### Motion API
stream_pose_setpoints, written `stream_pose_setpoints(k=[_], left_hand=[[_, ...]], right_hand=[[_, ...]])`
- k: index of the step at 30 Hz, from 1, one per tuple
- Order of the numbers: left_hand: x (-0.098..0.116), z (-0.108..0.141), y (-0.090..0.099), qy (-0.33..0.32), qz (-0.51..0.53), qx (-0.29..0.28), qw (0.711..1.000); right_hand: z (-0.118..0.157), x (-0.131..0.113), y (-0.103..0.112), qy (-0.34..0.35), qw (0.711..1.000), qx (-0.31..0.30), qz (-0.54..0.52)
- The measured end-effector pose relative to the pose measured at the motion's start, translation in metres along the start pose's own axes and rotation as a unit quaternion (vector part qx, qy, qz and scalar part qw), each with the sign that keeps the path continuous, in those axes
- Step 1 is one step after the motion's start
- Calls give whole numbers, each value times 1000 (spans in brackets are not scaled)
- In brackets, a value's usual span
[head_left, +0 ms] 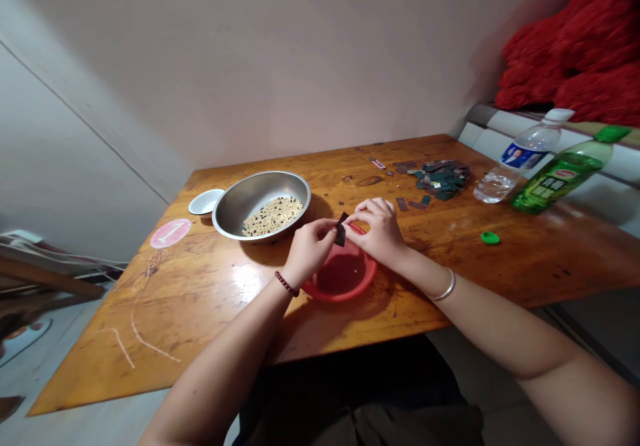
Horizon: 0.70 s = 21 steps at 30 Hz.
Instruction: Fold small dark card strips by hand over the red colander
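Note:
Between my two hands is a small dark rectangular piece, perhaps fabric [341, 231], held above a red mesh basket [374, 274]. My left hand [310, 251], with a beaded bracelet on the wrist, pinches its left side between thumb and fingers. The fingertips of my right hand [381, 233] are closed at its upper right edge. One small pale speck shows inside the basket. To the left, a steel bowl [235, 201] contains many pale beans [273, 217] with some dark ones among them.
A small white bowl [205, 201], a pink disc marked 1 [171, 233] and loose string [134, 316] lie left. At right are a heap of dark pieces [443, 178], a clear bottle [517, 159], a green bottle [563, 173] and a green cap [490, 238].

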<state>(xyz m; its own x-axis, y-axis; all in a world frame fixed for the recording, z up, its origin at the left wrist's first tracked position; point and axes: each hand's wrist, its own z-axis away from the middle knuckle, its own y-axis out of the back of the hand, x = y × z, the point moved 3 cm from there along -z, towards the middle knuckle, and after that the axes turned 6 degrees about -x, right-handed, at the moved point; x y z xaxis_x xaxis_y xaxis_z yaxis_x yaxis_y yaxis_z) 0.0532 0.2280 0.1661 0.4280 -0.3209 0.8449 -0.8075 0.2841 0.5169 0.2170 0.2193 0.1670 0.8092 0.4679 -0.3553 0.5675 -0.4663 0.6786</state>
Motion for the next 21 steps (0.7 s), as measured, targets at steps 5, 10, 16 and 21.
stream_pose_setpoints(k=[5,10,16,21], left_hand=[[1,-1,0,5,-8,4,1000],[1,0,0,6,-10,3,1000],[2,1,0,10,-9,3,1000],[2,1,1,13,-11,5,1000]], right_hand=[[0,-1,1,10,1000,-4,9],[-2,2,0,-10,1000,-15,-18],[-2,6,-2,-32,998,-22,-51],[-2,6,-2,-33,997,-20,-59]])
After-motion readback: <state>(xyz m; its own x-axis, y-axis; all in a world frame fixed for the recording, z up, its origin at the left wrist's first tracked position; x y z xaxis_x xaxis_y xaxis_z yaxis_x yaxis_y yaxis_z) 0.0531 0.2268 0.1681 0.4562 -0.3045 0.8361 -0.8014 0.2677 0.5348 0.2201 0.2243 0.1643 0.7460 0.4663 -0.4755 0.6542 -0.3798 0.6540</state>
